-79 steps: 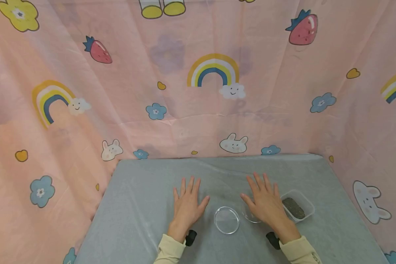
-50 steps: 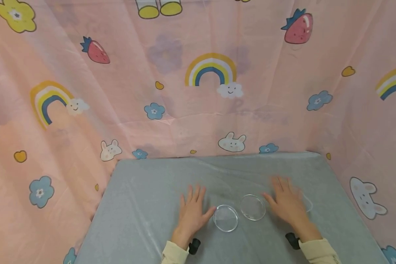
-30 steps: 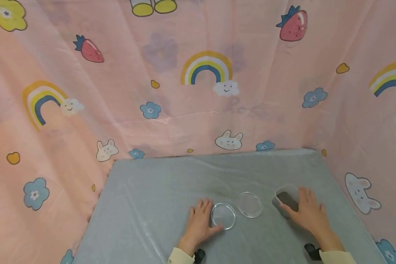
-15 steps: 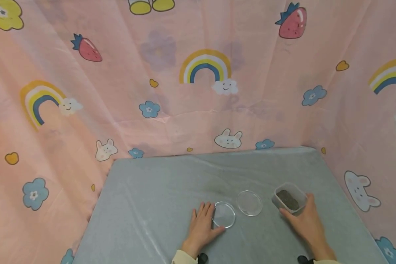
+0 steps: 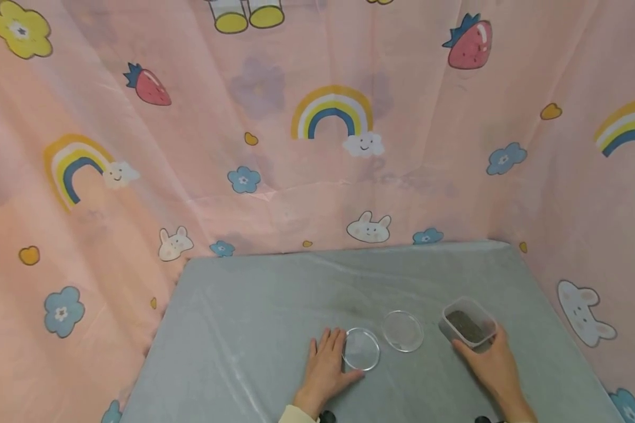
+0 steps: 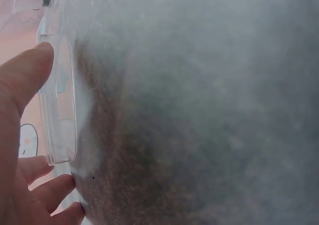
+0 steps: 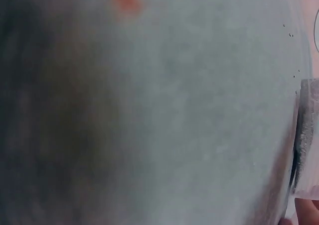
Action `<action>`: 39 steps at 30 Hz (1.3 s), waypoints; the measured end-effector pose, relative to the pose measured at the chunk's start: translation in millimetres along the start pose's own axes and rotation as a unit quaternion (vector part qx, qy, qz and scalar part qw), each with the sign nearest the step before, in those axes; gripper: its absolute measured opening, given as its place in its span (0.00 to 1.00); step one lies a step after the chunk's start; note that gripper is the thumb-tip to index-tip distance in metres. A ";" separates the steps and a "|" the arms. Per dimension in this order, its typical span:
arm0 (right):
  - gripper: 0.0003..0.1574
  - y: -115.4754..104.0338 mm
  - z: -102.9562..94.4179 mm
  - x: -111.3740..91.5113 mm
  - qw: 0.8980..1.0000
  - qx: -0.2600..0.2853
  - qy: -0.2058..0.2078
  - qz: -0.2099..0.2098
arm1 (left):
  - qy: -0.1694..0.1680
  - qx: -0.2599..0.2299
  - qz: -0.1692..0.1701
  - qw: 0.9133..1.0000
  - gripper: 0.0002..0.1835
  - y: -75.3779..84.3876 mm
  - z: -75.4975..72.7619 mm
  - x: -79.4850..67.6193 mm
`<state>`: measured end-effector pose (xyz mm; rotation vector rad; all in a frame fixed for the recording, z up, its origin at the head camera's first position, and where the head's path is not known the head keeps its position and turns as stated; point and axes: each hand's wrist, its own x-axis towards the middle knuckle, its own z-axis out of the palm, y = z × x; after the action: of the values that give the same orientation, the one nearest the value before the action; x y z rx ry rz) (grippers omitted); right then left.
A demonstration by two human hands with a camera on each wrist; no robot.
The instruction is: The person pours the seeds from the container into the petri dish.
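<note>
A clear, shallow round dish (image 5: 361, 349) like a petri dish lies on the grey cloth. My left hand (image 5: 325, 367) holds it from the left, thumb at the near rim and fingers at the left rim. In the left wrist view, the dish (image 6: 62, 105) stands between thumb (image 6: 37, 68) and index finger. Further right, my right hand (image 5: 492, 364) grips the near end of a translucent rectangular plastic tub (image 5: 468, 323). Dark, grainy material (image 5: 464, 325) lies in the tub. The right wrist view shows only part of the tub (image 7: 310, 140), with fingertips below it.
A second clear round dish (image 5: 403, 331) lies between the held dish and the tub. The grey cloth-covered table (image 5: 254, 305) ends at a pink printed curtain (image 5: 317, 176) behind and at both sides. A few dark specks (image 7: 290, 35) dot the cloth near the tub.
Both hands were spread flat over the table. The left moved right onto the dish; the right moved right and took hold of the tub. Over the last half second little has moved.
</note>
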<state>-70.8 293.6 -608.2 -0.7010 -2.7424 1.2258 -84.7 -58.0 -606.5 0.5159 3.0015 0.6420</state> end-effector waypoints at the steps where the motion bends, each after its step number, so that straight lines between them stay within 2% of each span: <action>1: 0.75 -1.2 0.3 -0.7 1.000 0.006 0.003 0.001 | 0.002 0.001 0.001 1.000 0.48 -0.3 0.4 0.2; 6: 0.66 -8.7 4.4 -8.8 0.998 0.026 0.049 -0.043 | 0.019 0.009 0.011 1.000 0.48 -0.9 1.8 -0.8; 9: 0.61 -19.0 8.4 -14.4 0.992 0.011 0.079 -0.097 | 0.029 0.012 0.016 0.999 0.47 -1.2 0.8 -1.5; 12: 0.59 -30.8 12.0 -20.0 0.981 -0.002 0.102 -0.165 | 0.030 0.013 0.014 0.999 0.47 -0.9 0.4 -2.9; 16: 0.60 -45.2 17.9 -24.0 0.955 -0.005 0.126 -0.268 | 0.025 0.011 0.009 1.000 0.47 -0.9 -0.4 -3.1; 20: 0.59 -56.5 24.6 -25.5 0.922 -0.024 0.138 -0.362 | 0.011 0.010 0.003 1.000 0.47 -1.0 0.3 -2.7; 24: 0.56 -66.7 32.0 -22.4 0.884 -0.036 0.137 -0.446 | 0.000 0.010 -0.005 1.000 0.47 -1.6 1.9 -0.5; 28: 0.54 -77.6 39.2 -20.1 0.854 -0.027 0.119 -0.506 | -0.006 0.010 -0.010 1.000 0.48 -3.0 2.7 0.0; 34: 0.54 -93.2 47.4 -21.3 0.826 -0.044 0.108 -0.552 | -0.012 0.008 -0.013 1.000 0.48 -3.0 1.2 0.7; 39: 0.54 -100.2 54.5 -26.9 0.816 -0.064 0.082 -0.568 | -0.012 0.008 -0.015 1.000 0.48 -1.6 -0.4 -0.4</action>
<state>-97.5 186.1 -569.9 0.7546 -2.3213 0.6154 -84.9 -59.6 -606.8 0.4761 2.9882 0.6046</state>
